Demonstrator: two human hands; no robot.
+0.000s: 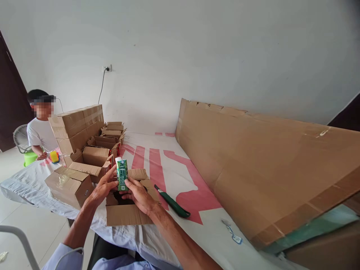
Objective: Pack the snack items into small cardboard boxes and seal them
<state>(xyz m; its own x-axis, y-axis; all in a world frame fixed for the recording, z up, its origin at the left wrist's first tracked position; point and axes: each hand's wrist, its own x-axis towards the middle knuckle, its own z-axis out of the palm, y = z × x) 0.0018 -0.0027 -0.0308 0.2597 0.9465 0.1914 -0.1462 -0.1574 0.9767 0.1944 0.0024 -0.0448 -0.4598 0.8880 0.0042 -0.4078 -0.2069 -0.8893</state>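
– How do the left hand (104,186) and right hand (140,195) sit?
– Forearms angle inward; the fingers of both hold a small, green, printed rectangular carton (122,175) between them.
– Which way does it point?
– Its long axis runs nearly upright, white cap (118,159) uppermost.
– What's around?
– An open, brown cardboard box (129,216) just below the fingers; a dark-green-handled knife (174,204) right of the right fingers.

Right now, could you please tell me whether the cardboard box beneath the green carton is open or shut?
Open: the cardboard box has its far flap folded back, and its dark interior shows below the green carton.
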